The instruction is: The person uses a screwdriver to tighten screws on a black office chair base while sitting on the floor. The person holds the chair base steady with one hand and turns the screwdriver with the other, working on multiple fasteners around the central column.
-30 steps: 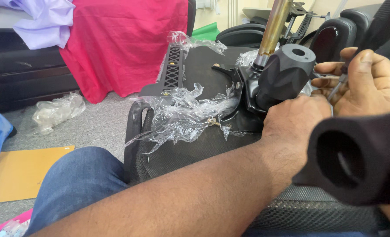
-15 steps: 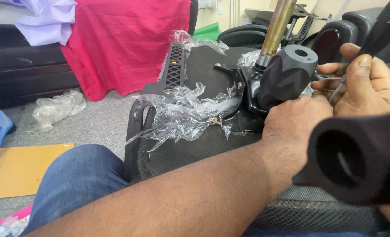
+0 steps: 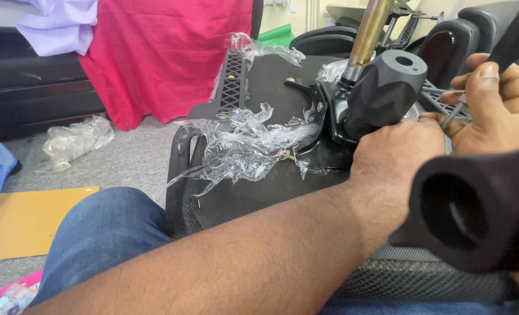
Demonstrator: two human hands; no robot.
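An upturned black chair seat (image 3: 271, 186) lies in front of me with a black metal mechanism (image 3: 329, 111) bolted to it. A brass-coloured gas cylinder (image 3: 367, 32) rises from the mechanism, beside a thick black plastic knob (image 3: 388, 87). My left hand (image 3: 396, 154) reaches across and presses against the mechanism below the knob, its fingers curled out of sight. My right hand (image 3: 502, 111) pinches a small metal hex key (image 3: 452, 116) just right of the knob. Crumpled clear plastic wrap (image 3: 248, 146) lies on the seat.
A black tube end (image 3: 475, 210) fills the near right foreground. My knee in blue jeans (image 3: 108, 233) is at lower left. Red cloth (image 3: 166, 52) drapes behind, another plastic bag (image 3: 75, 140) and brown cardboard (image 3: 26, 221) lie on the grey carpet. Other black chair parts (image 3: 446, 41) stand behind.
Both hands stay at the mechanism. My right hand with the hex key has shifted only slightly near the knob.
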